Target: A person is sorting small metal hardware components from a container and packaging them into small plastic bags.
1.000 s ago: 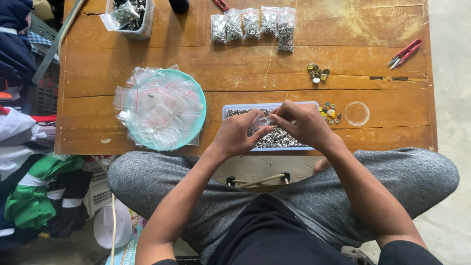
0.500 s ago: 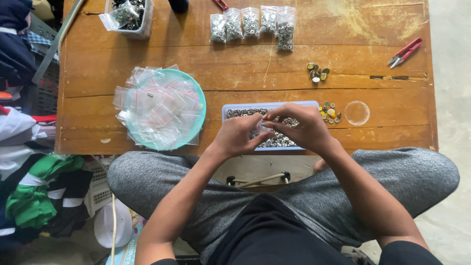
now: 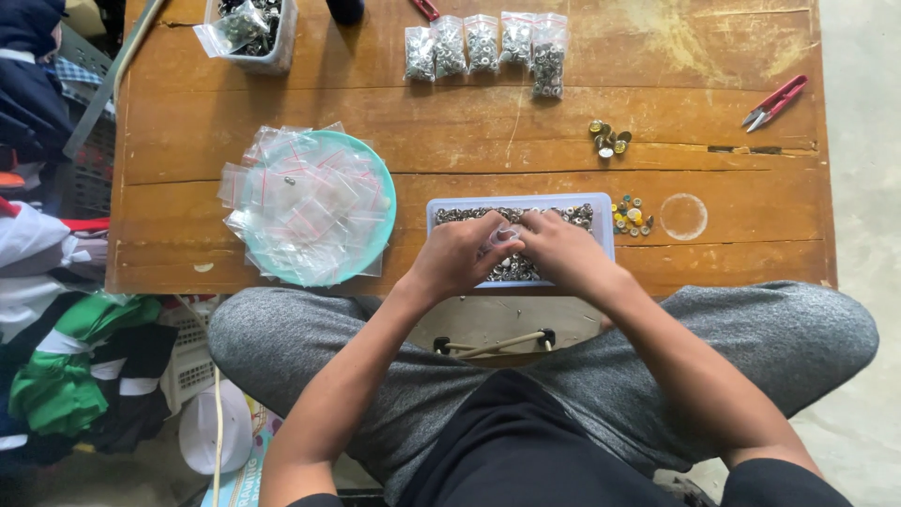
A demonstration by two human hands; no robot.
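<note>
A shallow white tray full of small silver metal pieces sits near the front edge of the wooden table. Both hands hover over the tray. My left hand and my right hand meet in the middle, fingers pinched together on a small clear plastic bag held just above the metal pieces. How full the bag is cannot be made out.
A teal plate piled with empty clear zip bags lies left of the tray. Several filled bags line the far edge. Red snips lie at the right, gold pieces and coloured pieces nearby, a clear bin far left.
Both hands have dropped slightly lower over the tray, still pinched together on the small bag. Nothing else on the table has moved.
</note>
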